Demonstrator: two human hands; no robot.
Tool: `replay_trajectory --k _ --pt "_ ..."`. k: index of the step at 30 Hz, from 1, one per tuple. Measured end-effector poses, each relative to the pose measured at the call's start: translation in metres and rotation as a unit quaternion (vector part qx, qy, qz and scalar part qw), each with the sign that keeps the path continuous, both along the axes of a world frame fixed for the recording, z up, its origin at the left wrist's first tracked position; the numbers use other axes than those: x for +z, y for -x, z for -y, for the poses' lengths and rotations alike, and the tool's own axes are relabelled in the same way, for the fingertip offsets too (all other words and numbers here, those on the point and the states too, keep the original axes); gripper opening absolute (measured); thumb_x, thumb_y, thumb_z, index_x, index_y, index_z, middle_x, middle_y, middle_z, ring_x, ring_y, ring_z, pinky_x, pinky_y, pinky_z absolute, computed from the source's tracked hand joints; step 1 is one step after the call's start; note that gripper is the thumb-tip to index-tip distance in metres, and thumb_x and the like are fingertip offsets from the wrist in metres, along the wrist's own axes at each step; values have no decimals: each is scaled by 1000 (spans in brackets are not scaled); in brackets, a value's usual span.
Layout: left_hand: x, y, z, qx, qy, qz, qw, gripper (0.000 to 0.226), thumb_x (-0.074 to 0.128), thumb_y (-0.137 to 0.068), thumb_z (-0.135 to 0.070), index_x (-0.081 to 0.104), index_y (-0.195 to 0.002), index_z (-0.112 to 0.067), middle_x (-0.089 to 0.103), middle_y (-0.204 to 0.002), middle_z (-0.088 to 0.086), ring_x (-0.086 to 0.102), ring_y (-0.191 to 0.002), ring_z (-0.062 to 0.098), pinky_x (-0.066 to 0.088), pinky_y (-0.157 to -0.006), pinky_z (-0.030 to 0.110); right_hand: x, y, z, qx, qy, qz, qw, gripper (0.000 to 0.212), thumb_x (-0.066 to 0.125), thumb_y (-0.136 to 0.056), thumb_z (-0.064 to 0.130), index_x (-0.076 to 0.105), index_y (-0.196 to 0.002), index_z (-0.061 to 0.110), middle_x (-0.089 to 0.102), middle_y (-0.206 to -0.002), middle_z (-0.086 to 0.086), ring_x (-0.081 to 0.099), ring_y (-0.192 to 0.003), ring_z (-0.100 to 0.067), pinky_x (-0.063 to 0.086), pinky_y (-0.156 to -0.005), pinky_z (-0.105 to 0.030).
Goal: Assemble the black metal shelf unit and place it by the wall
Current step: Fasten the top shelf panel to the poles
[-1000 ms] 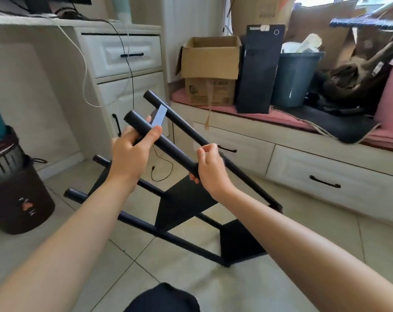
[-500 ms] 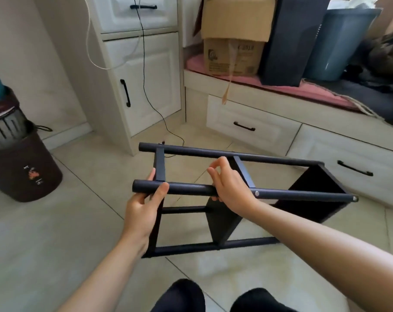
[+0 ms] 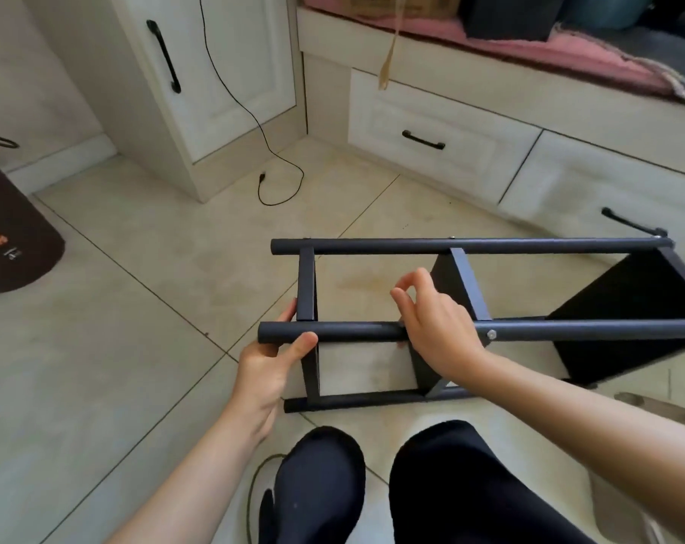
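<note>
The black metal shelf unit [image 3: 470, 245] lies sideways on beige floor tiles [image 3: 137, 308], its right end cut off. The left hand [image 3: 272, 359] grips the near tube; the right hand [image 3: 435, 323] rests there, fingers loosely curled, fingertips hidden. White drawers [image 3: 431, 139] stand behind.

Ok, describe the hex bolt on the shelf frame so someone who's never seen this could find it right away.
Find the black metal shelf frame lying on its side on the tiled floor, then the near tube held by both hands. The hex bolt sits just right of the right hand, a small grey head on black metal.
</note>
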State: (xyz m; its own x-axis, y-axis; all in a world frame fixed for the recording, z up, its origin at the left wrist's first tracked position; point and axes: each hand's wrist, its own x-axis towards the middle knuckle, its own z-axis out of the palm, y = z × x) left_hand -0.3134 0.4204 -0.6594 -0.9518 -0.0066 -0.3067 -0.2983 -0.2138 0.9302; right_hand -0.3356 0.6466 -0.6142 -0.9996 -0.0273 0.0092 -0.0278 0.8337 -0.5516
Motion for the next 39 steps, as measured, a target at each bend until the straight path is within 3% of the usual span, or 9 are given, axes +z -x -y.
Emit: replay_trajectory --k 7,13,16,19,21,26,30,33,39 --pt "-5 1 8 -1 20 -9 1000 75 91 -50 -37 68 -121 -29 73 -120 -8 65 -118 9 48 -107 33 4 -3 -1 -8 15 48 999 24 30 -103 48 40 -108 26 68 -78 -2 66 -73 -26 54 -75 -48" --pt "7 4 30 -62 172 -75 980 71 88 -60 -34 62 -126 -40 71 -116 -20 69 -108 8 55 -85 18 5 8 4 6 76 57 995 21 32 -102 46 44 -103 29 69 -74 7 65 -74 -13 55 -76 -45" --pt "23 6 35 -130 326 -104 931 74 85 -70 -48 49 -135 -51 59 -123 -32 61 -112 6 52 -96 30 7 19 8 21 94 34 995 18 32 -102 46 42 -97 32 69 -77 9 59 -63 -9 49 -61 -37" --pt "42 9 38 -224 560 -177 778 88 50 -76 -76 14 -153 -51 35 -145 -35 41 -128 0 45 -100 32 11 36 18 40 110 -14 993 17 33 -104 39 43 -99 26 67 -81 8 58 -64 -9 47 -58 -38" --pt "51 12 34 -243 613 -208 723 94 40 -76 -72 -3 -156 -46 28 -154 -27 32 -134 2 43 -101 32 14 51 30 54 119 -47 990 19 34 -106 34 45 -102 19 66 -83 5 58 -67 -14 48 -62 -42" --pt "51 11 17 -277 586 -200 735 98 55 -87 -47 -14 -157 -39 -1 -158 -29 10 -145 -2 31 -113 24 16 95 65 67 103 -75 990 23 32 -106 32 45 -106 12 64 -93 -6 59 -84 -28 50 -76 -47" --pt "46 11 15 -281 592 -195 730 97 42 -83 -71 -18 -154 -43 -9 -159 -31 4 -146 -5 24 -117 24 8 123 80 68 74 -39 994 27 29 -107 31 42 -106 7 66 -93 -11 59 -83 -36 48 -72 -47" --pt "42 11 9 -220 585 -188 758 91 22 -80 -84 -2 -158 -43 9 -163 -26 12 -145 -5 25 -112 22 1 137 88 78 4 20 997 22 30 -106 27 40 -103 8 64 -90 -13 58 -77 -37 42 -63 -41" --pt "24 18 -6 -24 588 -275 760 60 35 -99 -53 62 -133 -11 63 -133 1 57 -119 20 49 -92 33 -5 154 102 105 -99 83 986 3 38 -95 7 38 -94 10 58 -69 -8 59 -57 -28 39 -54 -34"
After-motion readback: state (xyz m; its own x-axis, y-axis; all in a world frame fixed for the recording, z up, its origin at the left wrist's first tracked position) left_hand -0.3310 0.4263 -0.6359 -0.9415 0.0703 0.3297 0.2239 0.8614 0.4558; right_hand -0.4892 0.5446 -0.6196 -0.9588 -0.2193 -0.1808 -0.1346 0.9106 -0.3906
